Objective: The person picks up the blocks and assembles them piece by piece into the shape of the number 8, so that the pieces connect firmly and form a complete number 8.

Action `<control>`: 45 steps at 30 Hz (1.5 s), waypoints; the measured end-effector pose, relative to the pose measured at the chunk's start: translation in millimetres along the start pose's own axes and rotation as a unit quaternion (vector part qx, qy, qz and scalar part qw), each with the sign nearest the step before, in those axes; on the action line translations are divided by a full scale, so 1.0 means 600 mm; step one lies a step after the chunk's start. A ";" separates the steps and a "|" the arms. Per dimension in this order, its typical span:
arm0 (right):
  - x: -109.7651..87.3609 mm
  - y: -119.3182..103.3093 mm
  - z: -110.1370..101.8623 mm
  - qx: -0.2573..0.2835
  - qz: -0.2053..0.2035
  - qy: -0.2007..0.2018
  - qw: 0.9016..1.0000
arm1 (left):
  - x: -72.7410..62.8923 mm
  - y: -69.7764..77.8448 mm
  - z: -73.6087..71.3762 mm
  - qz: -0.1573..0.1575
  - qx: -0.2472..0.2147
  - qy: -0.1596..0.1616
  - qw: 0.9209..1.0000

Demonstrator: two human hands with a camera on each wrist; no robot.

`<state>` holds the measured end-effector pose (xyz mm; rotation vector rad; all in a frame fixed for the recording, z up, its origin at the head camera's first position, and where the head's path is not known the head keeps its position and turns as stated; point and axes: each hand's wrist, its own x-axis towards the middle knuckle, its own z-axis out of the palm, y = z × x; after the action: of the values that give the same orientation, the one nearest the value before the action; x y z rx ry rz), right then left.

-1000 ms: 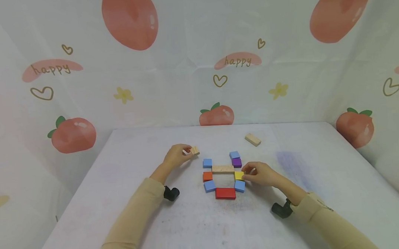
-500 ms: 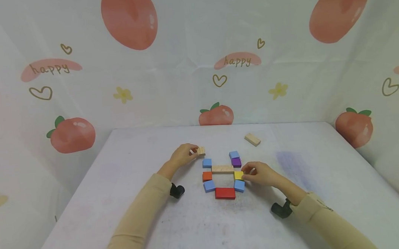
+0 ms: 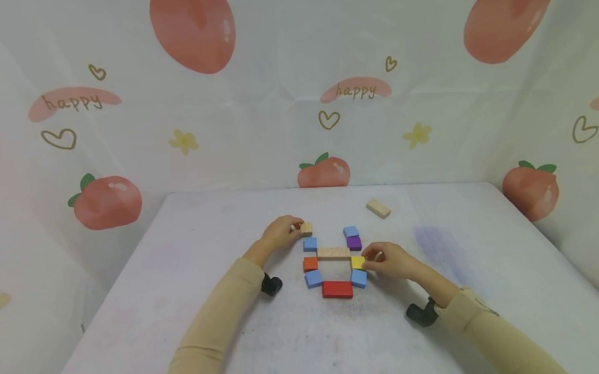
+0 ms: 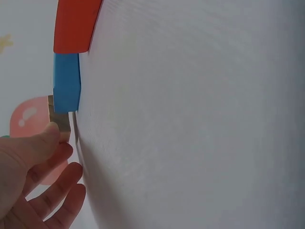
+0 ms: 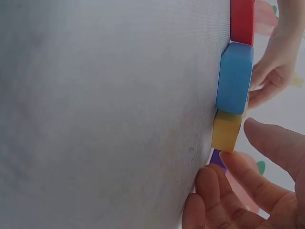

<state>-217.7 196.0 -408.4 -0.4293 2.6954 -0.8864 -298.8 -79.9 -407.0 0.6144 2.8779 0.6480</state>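
Observation:
My left hand (image 3: 281, 232) pinches a small natural-wood block (image 3: 306, 229) between thumb and fingers, just beyond a blue block (image 3: 310, 244). In the left wrist view that wood block (image 4: 58, 119) is partly hidden behind the blue one. On the other side, my right hand (image 3: 390, 259) has thumb and index fingertips at the outer edge of a yellow block (image 3: 357, 262), its other fingers resting near the tabletop. A plain wood plank (image 3: 333, 253) lies between the two side rows. An orange-red block (image 3: 310, 264) stands in the left row, a purple block (image 3: 354, 243) in the right.
A long red block (image 3: 337, 289) lies at the near end, with blue blocks (image 3: 313, 279) at its corners. Another blue block (image 3: 351, 231) tops the right row. One loose wood block (image 3: 378, 208) lies farther back on the white table (image 3: 205, 213), before a printed cloth.
My left hand has carried the small wood block to the right, from the left of the row to just behind its far blue block. The right hand stays at the yellow block.

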 end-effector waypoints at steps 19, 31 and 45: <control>0.000 0.000 0.001 -0.001 -0.002 0.000 1.000 | 0.003 0.002 0.004 -0.008 -0.014 -0.012 1.000; -0.001 -0.002 -0.001 0.002 -0.007 0.000 1.000 | 0.003 0.002 0.005 -0.025 -0.033 0.000 0.999; 0.000 -0.001 -0.002 0.005 -0.017 0.002 1.000 | 0.003 0.005 0.006 -0.026 -0.029 -0.003 0.999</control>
<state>-218.1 196.1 -407.4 -0.4735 2.6942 -0.9101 -299.0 -75.5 -408.9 0.5296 2.8478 0.7168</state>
